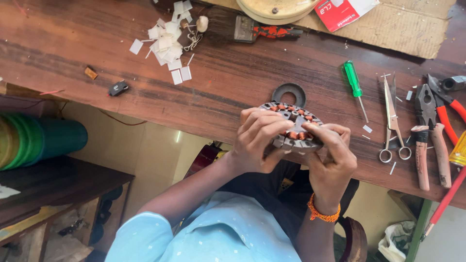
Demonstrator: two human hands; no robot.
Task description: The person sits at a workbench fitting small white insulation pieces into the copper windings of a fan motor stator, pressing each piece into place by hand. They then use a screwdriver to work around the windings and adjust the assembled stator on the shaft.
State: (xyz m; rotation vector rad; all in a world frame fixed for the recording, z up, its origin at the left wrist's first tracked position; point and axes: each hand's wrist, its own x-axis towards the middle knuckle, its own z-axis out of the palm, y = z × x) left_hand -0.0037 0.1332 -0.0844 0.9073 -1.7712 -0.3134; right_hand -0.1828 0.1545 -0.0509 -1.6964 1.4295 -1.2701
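We have a round motor stator (293, 127) with copper-coloured windings held in both hands at the near edge of the wooden workbench (233, 77), tilted a bit toward us. Left hand (257, 140) is wrapped over its left side, fingers curled across the top face and thumb underneath, closed on it. Right hand (332, 155) grips the right and near rim, fingers bent over the windings, also closed on it; an orange thread band (323, 213) sits on that wrist. Just behind the stator, a dark ring (289, 93) lies flat on the bench, partly hidden by it. To the right, well apart from the hands: a green-handled screwdriver (354, 85), scissors (392, 123), pliers with brown grips (429, 140), and red-handled pliers (449, 106) at the edge. Small white slips are scattered around the scissors. Far left of the bench: a pile of white paper pieces (167, 41), a small black part (118, 88) and a small brown block (91, 73). At the back edge, a brush-like tool with a red and black handle (264, 30) next to a sheet of cardboard (398, 26). A green cylinder (43, 140) sits on the lower table at left.
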